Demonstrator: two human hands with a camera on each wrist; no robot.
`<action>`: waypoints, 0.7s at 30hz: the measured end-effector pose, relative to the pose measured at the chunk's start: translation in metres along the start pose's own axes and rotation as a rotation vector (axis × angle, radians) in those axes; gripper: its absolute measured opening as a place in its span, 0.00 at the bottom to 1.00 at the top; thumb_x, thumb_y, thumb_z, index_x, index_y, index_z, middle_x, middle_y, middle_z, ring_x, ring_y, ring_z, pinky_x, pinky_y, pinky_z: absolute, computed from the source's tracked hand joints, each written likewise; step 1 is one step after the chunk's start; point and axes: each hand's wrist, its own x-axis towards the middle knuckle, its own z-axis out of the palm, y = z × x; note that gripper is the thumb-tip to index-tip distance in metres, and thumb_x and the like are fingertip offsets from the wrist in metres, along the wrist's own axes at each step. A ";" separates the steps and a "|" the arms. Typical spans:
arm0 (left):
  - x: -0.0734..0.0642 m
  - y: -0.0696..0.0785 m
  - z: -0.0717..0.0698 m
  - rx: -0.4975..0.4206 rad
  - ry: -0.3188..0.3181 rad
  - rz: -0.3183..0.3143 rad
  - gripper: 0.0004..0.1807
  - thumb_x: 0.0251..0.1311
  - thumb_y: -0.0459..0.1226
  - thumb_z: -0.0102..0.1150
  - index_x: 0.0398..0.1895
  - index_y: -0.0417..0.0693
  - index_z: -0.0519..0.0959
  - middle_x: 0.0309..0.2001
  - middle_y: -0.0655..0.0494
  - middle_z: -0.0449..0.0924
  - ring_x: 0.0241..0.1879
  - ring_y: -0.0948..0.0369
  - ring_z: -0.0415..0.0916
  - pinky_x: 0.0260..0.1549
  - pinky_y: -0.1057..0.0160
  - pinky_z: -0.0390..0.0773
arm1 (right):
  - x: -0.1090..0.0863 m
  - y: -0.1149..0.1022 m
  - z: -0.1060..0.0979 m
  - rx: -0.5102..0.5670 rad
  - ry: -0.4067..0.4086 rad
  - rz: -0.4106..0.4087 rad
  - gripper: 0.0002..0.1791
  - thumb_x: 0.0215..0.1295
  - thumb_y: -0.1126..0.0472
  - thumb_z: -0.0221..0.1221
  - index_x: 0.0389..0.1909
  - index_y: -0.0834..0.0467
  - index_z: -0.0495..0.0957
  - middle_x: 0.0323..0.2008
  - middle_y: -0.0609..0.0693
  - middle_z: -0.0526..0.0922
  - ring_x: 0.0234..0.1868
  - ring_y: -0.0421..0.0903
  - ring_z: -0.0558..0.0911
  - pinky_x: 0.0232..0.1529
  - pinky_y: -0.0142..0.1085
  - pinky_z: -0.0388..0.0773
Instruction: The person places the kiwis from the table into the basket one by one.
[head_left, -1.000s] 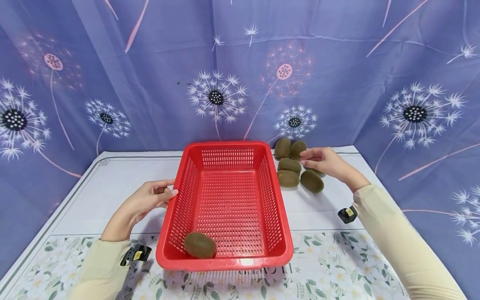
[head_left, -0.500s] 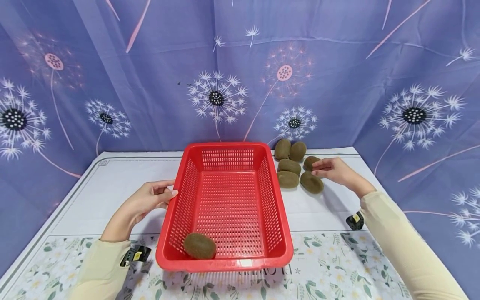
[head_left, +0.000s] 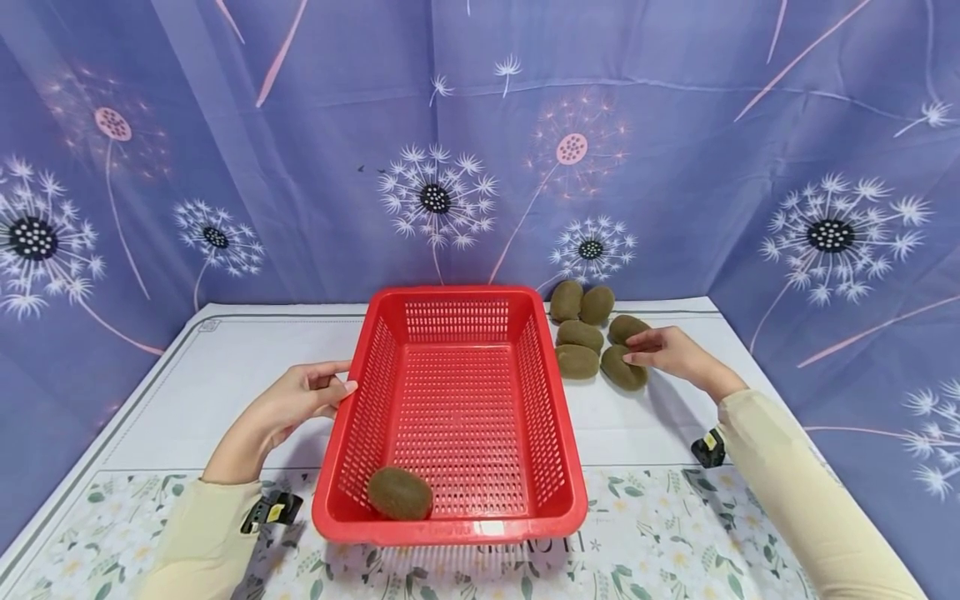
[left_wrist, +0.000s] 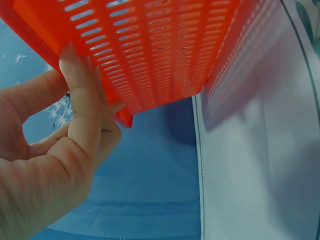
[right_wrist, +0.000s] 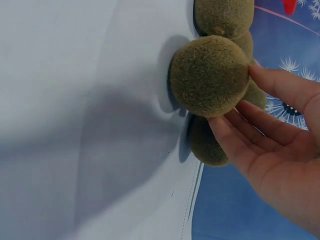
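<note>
My left hand pinches the left rim of a red perforated plastic basket. The left wrist view shows this hand with its fingers at the basket's rim and slotted wall. One brown fuzzy kiwi lies in the basket's near left corner. To the right of the basket, my right hand pinches the nearest right kiwi of a group. In the right wrist view, thumb and fingers of the hand meet opposite sides of this kiwi.
Several other kiwis sit close together behind and left of the pinched one, among them a kiwi just behind it and another beside the basket wall. The white table mat has a floral front part. A purple dandelion curtain borders the table.
My right hand has shifted from above the back of the kiwi group toward the front right kiwi, its thumb now on it. The left hand and basket stay in place.
</note>
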 end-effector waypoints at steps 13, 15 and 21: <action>0.000 -0.002 -0.001 -0.002 -0.003 0.021 0.31 0.68 0.35 0.53 0.69 0.26 0.58 0.39 0.48 0.78 0.33 0.60 0.80 0.38 0.61 0.82 | 0.001 0.003 0.001 -0.010 -0.103 0.058 0.31 0.63 0.53 0.63 0.56 0.74 0.73 0.50 0.66 0.80 0.54 0.62 0.77 0.56 0.53 0.72; 0.000 -0.002 -0.001 -0.002 -0.009 0.029 0.31 0.68 0.35 0.53 0.69 0.26 0.57 0.38 0.48 0.78 0.33 0.60 0.80 0.38 0.61 0.82 | 0.001 0.003 0.001 -0.004 -0.124 0.069 0.32 0.63 0.52 0.63 0.56 0.74 0.73 0.52 0.66 0.79 0.55 0.62 0.76 0.57 0.53 0.71; 0.000 0.000 0.000 0.001 -0.005 0.013 0.31 0.69 0.35 0.52 0.69 0.27 0.57 0.38 0.48 0.78 0.32 0.60 0.80 0.38 0.62 0.82 | -0.002 0.002 -0.002 0.033 -0.188 0.080 0.35 0.63 0.51 0.62 0.59 0.75 0.69 0.56 0.69 0.75 0.59 0.65 0.72 0.61 0.56 0.67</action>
